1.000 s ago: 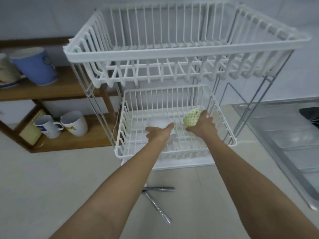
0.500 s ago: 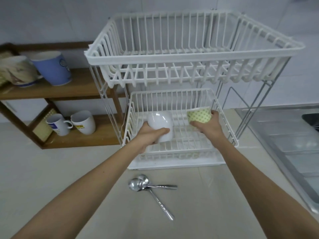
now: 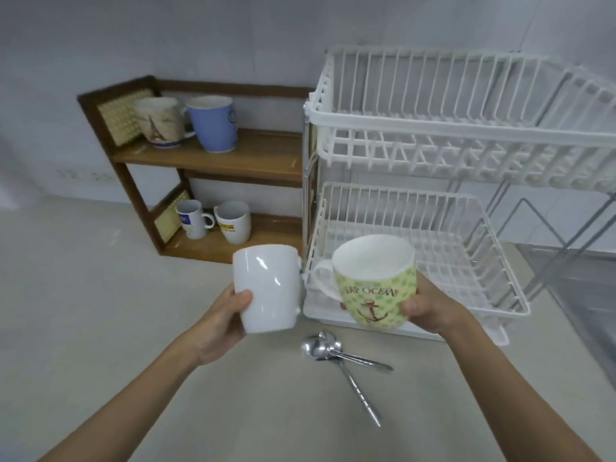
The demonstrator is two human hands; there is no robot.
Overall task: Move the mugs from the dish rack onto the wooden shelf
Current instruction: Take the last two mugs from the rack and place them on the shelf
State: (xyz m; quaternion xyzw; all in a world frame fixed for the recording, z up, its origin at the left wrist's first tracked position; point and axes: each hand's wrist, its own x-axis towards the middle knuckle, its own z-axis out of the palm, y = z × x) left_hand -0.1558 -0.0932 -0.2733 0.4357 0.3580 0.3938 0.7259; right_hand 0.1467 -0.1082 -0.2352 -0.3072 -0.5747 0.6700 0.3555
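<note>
My left hand (image 3: 220,323) grips a plain white mug (image 3: 266,286), held upright above the counter in front of the wooden shelf (image 3: 213,158). My right hand (image 3: 430,306) holds a green dotted mug (image 3: 373,288) with an anchor print, its mouth facing me and its handle pointing left. Both mugs are out of the white two-tier dish rack (image 3: 466,135), just in front of its lower basket (image 3: 500,295). The shelf's upper board carries a beige mug (image 3: 160,123) and a blue mug (image 3: 213,123). Its lower board holds two white mugs (image 3: 213,220).
Two metal spoons (image 3: 336,353) lie crossed on the beige counter below the mugs. A steel sink drainboard (image 3: 586,295) runs along the right edge. A white wall stands behind the shelf and rack.
Both hands lifted the mugs out of the rack's lower basket and drew them toward me and to the left. The view has swung left, bringing the shelf into fuller sight.
</note>
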